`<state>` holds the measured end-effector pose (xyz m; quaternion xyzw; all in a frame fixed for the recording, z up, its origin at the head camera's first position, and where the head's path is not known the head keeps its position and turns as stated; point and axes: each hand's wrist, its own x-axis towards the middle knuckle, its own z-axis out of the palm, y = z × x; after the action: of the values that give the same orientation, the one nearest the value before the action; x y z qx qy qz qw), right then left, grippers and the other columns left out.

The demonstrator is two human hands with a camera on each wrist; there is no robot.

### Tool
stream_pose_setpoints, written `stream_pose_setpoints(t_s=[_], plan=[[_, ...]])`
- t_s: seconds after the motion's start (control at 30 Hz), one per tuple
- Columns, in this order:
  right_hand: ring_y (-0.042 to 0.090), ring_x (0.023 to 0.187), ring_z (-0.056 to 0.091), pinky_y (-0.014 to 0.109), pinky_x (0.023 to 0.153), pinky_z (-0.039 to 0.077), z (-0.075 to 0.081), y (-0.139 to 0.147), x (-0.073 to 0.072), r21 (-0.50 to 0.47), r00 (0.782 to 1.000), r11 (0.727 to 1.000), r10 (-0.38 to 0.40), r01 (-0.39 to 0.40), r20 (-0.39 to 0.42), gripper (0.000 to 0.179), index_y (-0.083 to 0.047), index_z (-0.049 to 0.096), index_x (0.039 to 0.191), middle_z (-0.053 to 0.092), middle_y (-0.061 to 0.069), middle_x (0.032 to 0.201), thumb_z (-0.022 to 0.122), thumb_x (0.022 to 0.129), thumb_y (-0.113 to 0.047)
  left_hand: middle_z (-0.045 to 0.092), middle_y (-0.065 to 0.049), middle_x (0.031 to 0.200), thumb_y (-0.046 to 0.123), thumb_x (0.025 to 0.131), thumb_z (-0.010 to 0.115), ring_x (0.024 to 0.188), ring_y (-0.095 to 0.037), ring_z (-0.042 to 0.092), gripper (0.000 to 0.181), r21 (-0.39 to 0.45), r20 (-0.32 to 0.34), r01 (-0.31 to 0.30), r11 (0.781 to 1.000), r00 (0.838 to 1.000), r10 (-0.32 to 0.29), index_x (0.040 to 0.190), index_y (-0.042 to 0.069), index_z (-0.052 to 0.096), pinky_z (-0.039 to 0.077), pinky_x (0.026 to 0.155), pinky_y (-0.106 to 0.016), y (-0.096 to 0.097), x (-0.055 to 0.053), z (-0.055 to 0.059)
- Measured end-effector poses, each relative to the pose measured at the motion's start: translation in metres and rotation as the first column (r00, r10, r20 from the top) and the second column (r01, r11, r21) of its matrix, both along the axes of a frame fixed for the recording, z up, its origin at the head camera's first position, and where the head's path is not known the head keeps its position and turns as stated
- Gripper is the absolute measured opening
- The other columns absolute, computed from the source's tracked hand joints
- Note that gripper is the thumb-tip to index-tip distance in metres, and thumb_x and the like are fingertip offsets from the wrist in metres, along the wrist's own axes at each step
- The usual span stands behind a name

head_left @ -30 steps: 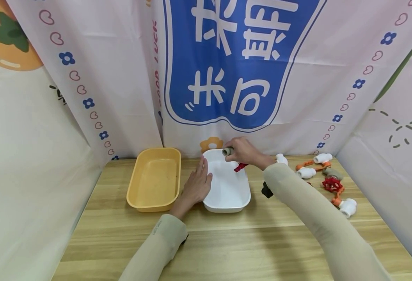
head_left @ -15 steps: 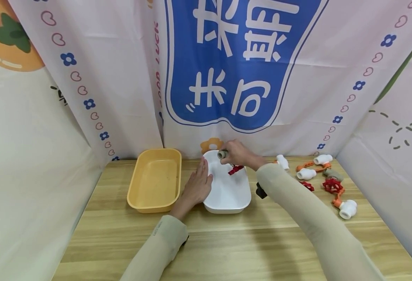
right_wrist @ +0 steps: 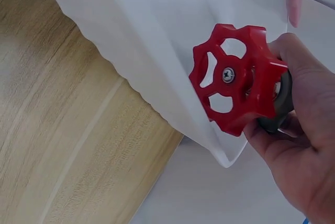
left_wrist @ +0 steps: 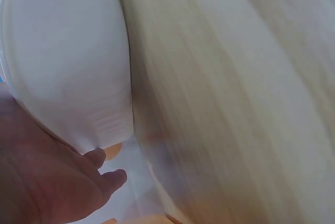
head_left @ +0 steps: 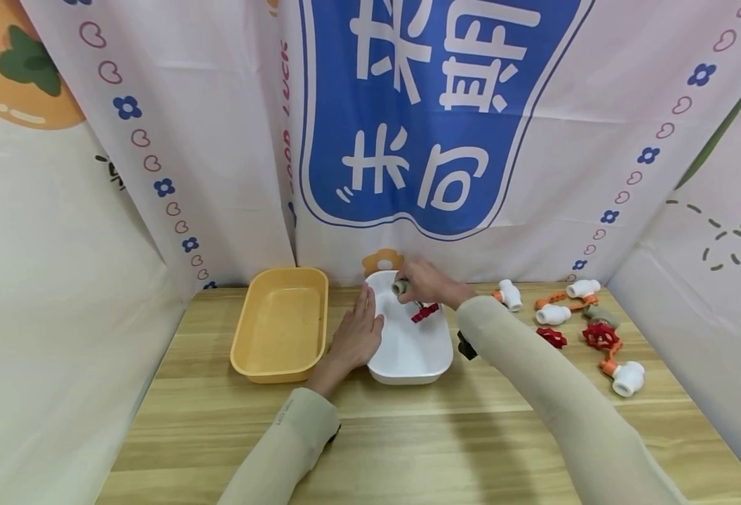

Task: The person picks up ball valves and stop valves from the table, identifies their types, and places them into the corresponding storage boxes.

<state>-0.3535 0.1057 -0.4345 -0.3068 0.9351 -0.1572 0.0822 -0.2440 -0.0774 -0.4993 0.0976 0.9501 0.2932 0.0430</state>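
My right hand (head_left: 430, 283) grips a gate valve by its grey-green body (head_left: 400, 286), over the far part of the white tray (head_left: 408, 354). Its red handwheel (right_wrist: 227, 75) points away from the palm and overlaps the tray's rim in the right wrist view. One open pipe end of the valve shows past the fingers in the head view. My left hand (head_left: 356, 335) lies along the tray's left side with its fingers extended, touching the rim. In the left wrist view, that hand (left_wrist: 52, 171) is against the outer tray wall (left_wrist: 73, 62).
A yellow tray (head_left: 278, 330) stands left of the white one. On the right of the wooden table lie several valves, among them a white one with an orange handle (head_left: 628, 379) and one with a red handwheel (head_left: 600, 335). A printed cloth (head_left: 231, 140) hangs behind.
My right hand has carried the valve a little left and then nearer, over the inside of the white tray. The left hand has stayed at the tray's rim.
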Motion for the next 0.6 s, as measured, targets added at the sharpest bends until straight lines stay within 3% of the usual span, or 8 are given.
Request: stream_pose_setpoints(t_s=[0.37, 0.6], plan=[[0.018, 0.079, 0.061, 0.025, 0.072, 0.055, -0.0047, -0.0024, -0.0018, 0.036, 0.999, 0.999, -0.040, 0.039, 0.030, 0.030, -0.003, 0.082, 0.110, 0.075, 0.005, 0.094, 0.091, 0.086, -0.019, -0.011, -0.004, 0.179, 0.036, 0.116, 0.026, 0.164, -0.024, 0.007, 0.068, -0.014, 0.004, -0.008, 1.000, 1.000, 0.008, 0.170, 0.005, 0.000, 0.012, 0.132, -0.052, 0.0028, 0.0011, 0.0019], [0.016, 0.079, 0.060, 0.025, 0.071, 0.052, -0.0058, -0.0034, -0.0021, 0.071, 0.999, 0.997, -0.039, 0.039, 0.001, 0.030, -0.004, 0.082, 0.107, 0.074, 0.004, 0.095, 0.092, 0.084, -0.021, -0.011, -0.004, 0.179, 0.036, 0.115, 0.027, 0.165, -0.026, 0.009, 0.068, -0.018, 0.004, -0.010, 1.000, 1.000, 0.010, 0.170, 0.005, 0.001, 0.013, 0.132, -0.054, 0.0028, 0.0005, 0.0010]])
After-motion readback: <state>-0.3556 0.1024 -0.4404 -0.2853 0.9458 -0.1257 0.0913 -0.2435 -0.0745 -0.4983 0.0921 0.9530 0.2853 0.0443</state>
